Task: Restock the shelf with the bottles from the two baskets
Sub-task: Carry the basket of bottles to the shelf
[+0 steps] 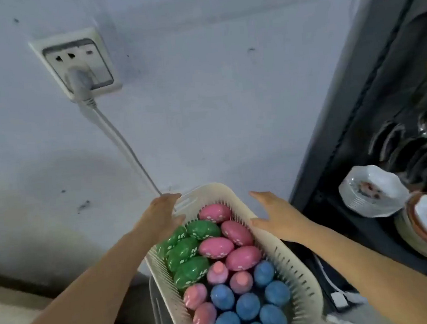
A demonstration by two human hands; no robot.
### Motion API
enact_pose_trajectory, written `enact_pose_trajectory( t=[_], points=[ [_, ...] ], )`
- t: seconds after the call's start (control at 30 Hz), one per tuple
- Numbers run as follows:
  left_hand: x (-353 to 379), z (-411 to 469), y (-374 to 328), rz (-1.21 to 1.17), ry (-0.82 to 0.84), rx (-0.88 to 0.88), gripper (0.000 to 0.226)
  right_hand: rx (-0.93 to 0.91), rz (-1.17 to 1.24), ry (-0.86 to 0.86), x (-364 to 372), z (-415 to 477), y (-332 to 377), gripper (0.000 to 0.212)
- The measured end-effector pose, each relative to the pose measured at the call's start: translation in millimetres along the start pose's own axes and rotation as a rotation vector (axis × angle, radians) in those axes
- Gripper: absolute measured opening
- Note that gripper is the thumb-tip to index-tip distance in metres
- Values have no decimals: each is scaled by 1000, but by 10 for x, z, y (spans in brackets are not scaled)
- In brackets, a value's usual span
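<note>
At about 10 o'clock a wall socket (76,63) holds a grey plug whose cable (124,143) drops toward the basket. The left hand (161,214) lies against the far left rim of the cream basket (292,266), fingers extended and spread along the edge; whether its grip has closed on the rim I cannot tell, since the fingertips lie flat on the plastic. The basket sits at 6 o'clock, a slotted, ribbed plastic tub with rounded corners, packed tight with upright bottles seen cap-first: green bottles (187,257) with white spots on glossy domed tops at the left, pink spotted bottles (229,240) in the middle, smaller matte pink caps (218,272) below them, and blue bottles (248,306) with smooth egg-like tops nearest the camera. A second basket seems to lie beneath — only a pale edge shows. The right hand (276,217) rests open on the right rim, thumb inside, fingers apart and clamped on nothing. The step looks like taking hold of the basket to bring it to the shelf (372,101), the dark frame at 3 o'clock where stacked patterned plates (372,194) already sit. To do it well, both hands should hook under the rims evenly and lift level — thin plastic flexes, and slick bottles would topple.
</note>
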State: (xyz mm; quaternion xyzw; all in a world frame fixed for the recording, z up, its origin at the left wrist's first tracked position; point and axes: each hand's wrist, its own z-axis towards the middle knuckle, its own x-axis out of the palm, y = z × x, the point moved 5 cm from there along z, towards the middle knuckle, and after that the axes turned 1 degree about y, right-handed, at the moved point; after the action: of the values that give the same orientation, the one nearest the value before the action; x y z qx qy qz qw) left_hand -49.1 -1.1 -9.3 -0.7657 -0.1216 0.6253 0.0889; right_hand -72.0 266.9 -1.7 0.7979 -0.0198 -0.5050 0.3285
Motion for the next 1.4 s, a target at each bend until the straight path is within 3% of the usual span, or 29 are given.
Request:
enact_pose_trajectory(
  t=[0.3,0.43,0.53,0.67,0.77,0.87,0.97,1.1,1.4],
  points=[
    [259,459,130,27,236,119,78,352,110,-265,398,-590,153,72],
    [307,643,156,-19,254,114,61,478,163,-415,539,-974,159,67],
    [318,773,138,-70,229,121,45,664,246,-650,635,-1382,126,57],
    [384,896,189,-210,237,74,31,937,668,-962,938,-1904,178,37],
    [412,938,205,-408,279,-31,32,1104,1161,-957,1368,-2004,112,36],
    [407,898,181,-509,320,-86,34,1068,1563,-907,1645,-1920,150,34],
    [382,840,166,-556,383,-94,38,1024,1747,-908,1741,-1842,217,32],
    [368,816,148,-589,438,-123,39,895,1943,-914,1790,-1693,266,45],
    [409,840,192,-552,474,-208,37,953,1927,-1045,1825,-1599,180,46]
  ],
)
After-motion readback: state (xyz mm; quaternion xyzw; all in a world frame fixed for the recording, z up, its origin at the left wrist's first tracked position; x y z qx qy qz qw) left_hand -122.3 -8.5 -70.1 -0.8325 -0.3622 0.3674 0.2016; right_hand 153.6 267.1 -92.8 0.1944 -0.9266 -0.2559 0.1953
